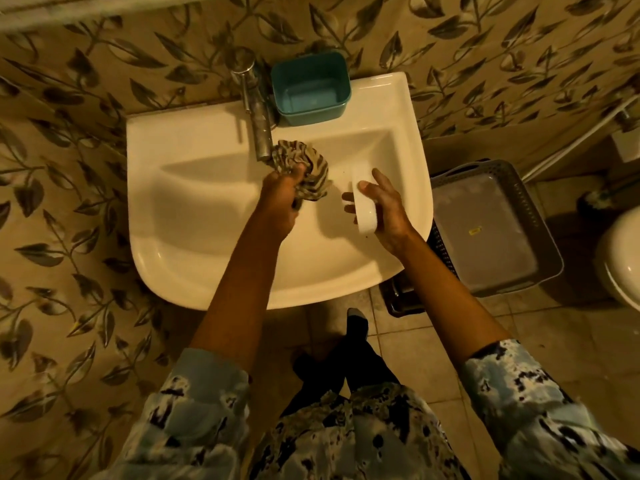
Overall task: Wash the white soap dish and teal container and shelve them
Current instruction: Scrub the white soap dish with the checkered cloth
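Note:
Over the white sink [194, 209], my right hand [388, 209] grips the white soap dish [363, 209], held on its edge above the basin's right side. My left hand [280, 199] is closed on a bunched striped cloth [304, 168], just below the metal faucet [258, 109] spout and a little left of the dish. The teal container [310, 86] stands open side up on the sink's back rim, right of the faucet.
A grey plastic basket [495, 223] sits on the floor right of the sink. A white toilet [623, 258] shows at the right edge. Leaf-patterned tiled walls close in on the left and behind. Beige floor tiles lie below.

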A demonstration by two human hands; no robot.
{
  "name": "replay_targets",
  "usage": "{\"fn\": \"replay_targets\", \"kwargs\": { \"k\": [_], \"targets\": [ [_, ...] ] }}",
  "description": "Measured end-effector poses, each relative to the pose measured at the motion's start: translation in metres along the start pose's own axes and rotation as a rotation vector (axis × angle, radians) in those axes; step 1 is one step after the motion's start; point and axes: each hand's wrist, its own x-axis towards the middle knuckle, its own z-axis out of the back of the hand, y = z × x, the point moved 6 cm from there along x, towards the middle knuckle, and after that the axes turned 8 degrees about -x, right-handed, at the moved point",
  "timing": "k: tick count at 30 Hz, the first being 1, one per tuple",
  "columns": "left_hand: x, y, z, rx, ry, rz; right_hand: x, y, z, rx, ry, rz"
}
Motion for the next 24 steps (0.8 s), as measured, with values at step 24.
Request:
{"fn": "replay_targets", "kwargs": {
  "k": [24],
  "targets": [
    [-0.061,0.033,-0.025,0.421,0.057,-0.427,-0.002,0.039,-0.003,-0.142,-0.178,0.237]
  ]
}}
